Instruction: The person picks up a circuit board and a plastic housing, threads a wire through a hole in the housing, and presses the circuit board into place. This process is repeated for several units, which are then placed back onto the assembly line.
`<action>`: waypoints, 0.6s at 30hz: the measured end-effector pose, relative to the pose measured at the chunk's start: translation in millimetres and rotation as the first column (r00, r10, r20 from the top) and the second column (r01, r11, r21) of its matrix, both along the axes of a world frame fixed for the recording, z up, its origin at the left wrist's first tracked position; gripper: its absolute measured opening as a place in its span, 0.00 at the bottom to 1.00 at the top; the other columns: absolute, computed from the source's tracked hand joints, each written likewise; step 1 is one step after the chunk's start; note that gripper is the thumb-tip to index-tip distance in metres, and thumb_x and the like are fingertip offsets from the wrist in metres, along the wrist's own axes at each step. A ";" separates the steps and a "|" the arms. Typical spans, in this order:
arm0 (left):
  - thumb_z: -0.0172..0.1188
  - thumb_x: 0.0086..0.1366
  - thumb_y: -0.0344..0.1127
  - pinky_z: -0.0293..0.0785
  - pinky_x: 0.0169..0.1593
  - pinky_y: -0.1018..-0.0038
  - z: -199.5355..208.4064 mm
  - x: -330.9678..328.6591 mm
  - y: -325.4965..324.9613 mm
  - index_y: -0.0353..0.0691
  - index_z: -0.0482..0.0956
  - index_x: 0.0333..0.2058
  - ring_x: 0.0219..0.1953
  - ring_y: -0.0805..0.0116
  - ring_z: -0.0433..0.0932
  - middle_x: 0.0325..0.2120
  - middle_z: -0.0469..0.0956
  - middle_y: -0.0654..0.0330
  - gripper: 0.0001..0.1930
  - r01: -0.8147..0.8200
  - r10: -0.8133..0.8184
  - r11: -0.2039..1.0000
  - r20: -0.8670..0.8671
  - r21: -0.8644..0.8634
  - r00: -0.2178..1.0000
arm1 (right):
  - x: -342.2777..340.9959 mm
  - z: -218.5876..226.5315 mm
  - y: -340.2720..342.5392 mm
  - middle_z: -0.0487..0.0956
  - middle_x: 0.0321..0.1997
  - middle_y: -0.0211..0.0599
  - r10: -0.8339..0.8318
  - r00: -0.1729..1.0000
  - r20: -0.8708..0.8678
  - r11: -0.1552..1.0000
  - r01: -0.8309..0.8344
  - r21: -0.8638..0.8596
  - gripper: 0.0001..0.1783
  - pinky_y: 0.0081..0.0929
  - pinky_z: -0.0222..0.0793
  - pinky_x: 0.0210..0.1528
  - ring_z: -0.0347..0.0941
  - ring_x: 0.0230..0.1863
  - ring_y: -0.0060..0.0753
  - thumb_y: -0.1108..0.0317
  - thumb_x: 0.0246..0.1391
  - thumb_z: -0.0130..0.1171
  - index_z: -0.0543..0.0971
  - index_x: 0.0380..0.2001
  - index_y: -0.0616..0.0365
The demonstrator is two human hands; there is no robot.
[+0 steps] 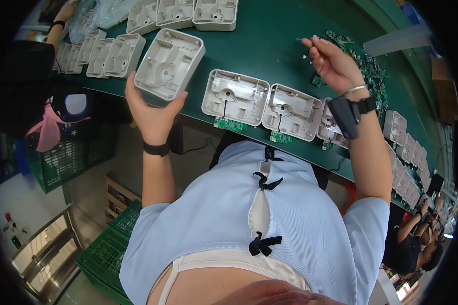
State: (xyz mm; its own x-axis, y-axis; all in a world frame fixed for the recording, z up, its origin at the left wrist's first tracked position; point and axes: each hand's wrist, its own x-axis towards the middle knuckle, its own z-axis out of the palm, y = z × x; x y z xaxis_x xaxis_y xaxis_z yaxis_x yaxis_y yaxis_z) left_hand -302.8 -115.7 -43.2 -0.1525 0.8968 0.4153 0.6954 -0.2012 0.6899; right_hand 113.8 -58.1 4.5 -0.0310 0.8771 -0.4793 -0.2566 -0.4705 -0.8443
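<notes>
My left hand (155, 113) grips an off-white plastic housing (171, 63) by its near end, thumb on one side and fingers on the other. The housing is tilted, with its hollow inside facing up. Over the far side of the table, my right hand (336, 63) is closed in a pinch; what its fingertips hold is too small to make out. Between the hands, a housing with a clear part inside (236, 95) lies beside a similar housing (293, 112). From each a dark wire runs to a green circuit board (230, 124) at the near edge. A third housing (328, 127) is partly hidden behind my right wrist.
More empty housings (215, 14) stand in rows at the back left. Loose green circuit boards (369, 71) are heaped at the right. Further housings (406, 147) line the table (259, 46) rightward. Another person's hand (63, 12) is at the far left; green crates (107, 259) stand below.
</notes>
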 end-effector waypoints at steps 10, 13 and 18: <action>0.83 0.41 0.35 0.70 0.65 0.61 47.8 63.9 -21.7 0.35 0.59 0.69 0.63 0.52 0.72 0.63 0.67 0.46 0.57 0.299 -0.331 0.940 0.229 0.165 0.915 | -77.9 35.0 -61.0 0.83 0.43 0.38 -0.097 0.781 -0.617 0.962 0.231 0.142 0.08 0.19 0.79 0.42 0.81 0.43 0.29 0.73 0.67 0.62 0.82 0.47 0.64; 0.83 0.41 0.34 0.70 0.65 0.59 48.9 73.7 -22.0 0.36 0.59 0.69 0.63 0.50 0.71 0.63 0.67 0.46 0.56 0.337 -0.365 0.924 0.158 0.179 0.917 | -100.7 42.9 -76.6 0.85 0.45 0.40 -0.036 0.931 -0.364 0.911 0.180 0.371 0.07 0.21 0.79 0.44 0.82 0.44 0.30 0.76 0.65 0.63 0.83 0.45 0.63; 0.83 0.41 0.36 0.68 0.65 0.57 50.9 85.2 -24.6 0.38 0.61 0.68 0.63 0.47 0.70 0.63 0.67 0.47 0.55 0.364 -0.391 0.899 0.073 0.243 0.917 | -122.8 43.9 -89.5 0.87 0.43 0.39 -0.098 0.962 0.255 0.672 -0.125 0.730 0.06 0.24 0.79 0.44 0.84 0.42 0.30 0.80 0.57 0.67 0.86 0.38 0.65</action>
State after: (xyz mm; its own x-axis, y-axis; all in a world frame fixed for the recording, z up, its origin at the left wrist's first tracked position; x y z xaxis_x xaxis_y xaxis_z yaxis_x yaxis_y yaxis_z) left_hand -217.5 -140.4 7.7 0.1198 0.7843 0.6087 0.4540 -0.5885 0.6690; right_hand -9.0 -147.6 48.4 -0.0230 0.9442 0.3287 0.0166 0.3291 -0.9442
